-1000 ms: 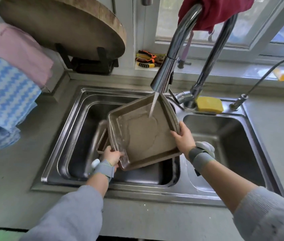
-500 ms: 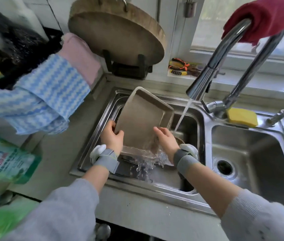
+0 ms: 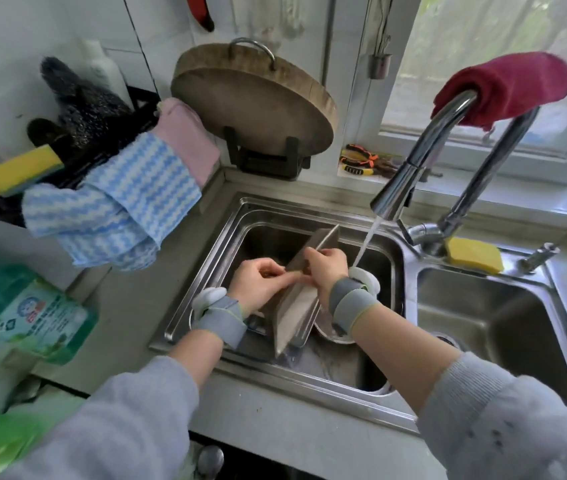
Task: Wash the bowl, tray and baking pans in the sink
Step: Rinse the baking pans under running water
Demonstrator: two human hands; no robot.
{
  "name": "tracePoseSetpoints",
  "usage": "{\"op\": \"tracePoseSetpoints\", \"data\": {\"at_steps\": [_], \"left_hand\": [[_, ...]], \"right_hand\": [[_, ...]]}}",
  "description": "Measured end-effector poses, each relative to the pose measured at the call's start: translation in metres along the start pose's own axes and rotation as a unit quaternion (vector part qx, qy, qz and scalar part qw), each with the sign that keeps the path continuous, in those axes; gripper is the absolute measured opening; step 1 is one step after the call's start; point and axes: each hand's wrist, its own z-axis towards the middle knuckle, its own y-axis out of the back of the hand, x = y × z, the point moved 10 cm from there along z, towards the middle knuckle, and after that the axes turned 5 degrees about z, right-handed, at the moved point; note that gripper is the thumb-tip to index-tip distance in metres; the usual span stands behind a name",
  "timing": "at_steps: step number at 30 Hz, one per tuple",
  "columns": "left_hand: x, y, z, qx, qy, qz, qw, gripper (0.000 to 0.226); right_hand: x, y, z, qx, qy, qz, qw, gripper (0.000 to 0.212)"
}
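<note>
We hold the baking pan [image 3: 297,303] on edge — long axis running away from us — left hand [image 3: 261,285] and right hand [image 3: 325,271] both clamped on it, seemingly by its rims.

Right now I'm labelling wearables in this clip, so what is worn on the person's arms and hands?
Both hands are bare: no gloves on the left hand or right hand. Each wrist carries a grey fabric band with a thin yellow-green edge and a rounded white module: left wristband, right wristband. Light grey knit sleeves are pushed up, leaving the forearms uncovered.
</note>
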Motion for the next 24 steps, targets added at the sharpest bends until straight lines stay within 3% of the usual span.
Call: {"op": "tracePoseSetpoints", "data": {"at_steps": [3, 6, 10, 13, 16, 18, 21, 24], "left_hand": [[0.034, 0.002, 0.012, 0.015, 0.101, -0.102, 0.989, 0.026], [0.082, 0.017, 0.020, -0.011, 0.190, -0.005, 0.982, 0.033], [0.101, 0.029, 0.014, -0.011, 0.224, 0.118, 0.967, 0.046], [0.143, 0.027, 0.015, 0.068, 0.290, 0.129, 0.946, 0.086], [0.221, 0.005, 0.036, 0.132, 0.331, 0.050, 0.933, 0.123], [0.217, -0.011, 0.021, 0.159, 0.343, -0.008, 0.926, 0.102], [0.151, -0.016, -0.011, 0.135, 0.306, -0.057, 0.941, 0.065], [0.127, -0.026, -0.025, 0.116, 0.294, -0.109, 0.943, 0.074]], "right_hand": [[-0.010, 0.033, -0.004, -0.064, -0.003, 0.025, 0.998, 0.027], [-0.008, 0.050, -0.008, -0.105, 0.001, 0.018, 0.994, 0.032], [-0.013, 0.065, -0.011, -0.116, -0.032, 0.035, 0.992, 0.016], [-0.034, 0.076, -0.021, -0.105, -0.080, 0.071, 0.989, 0.013], [-0.056, 0.099, -0.029, -0.117, -0.110, 0.072, 0.984, 0.014], [-0.066, 0.113, -0.031, -0.114, -0.128, 0.067, 0.983, 0.024], [-0.071, 0.127, -0.035, -0.102, -0.136, 0.026, 0.985, 0.035], [-0.069, 0.142, -0.045, -0.082, -0.126, -0.041, 0.988, 0.067]]}}
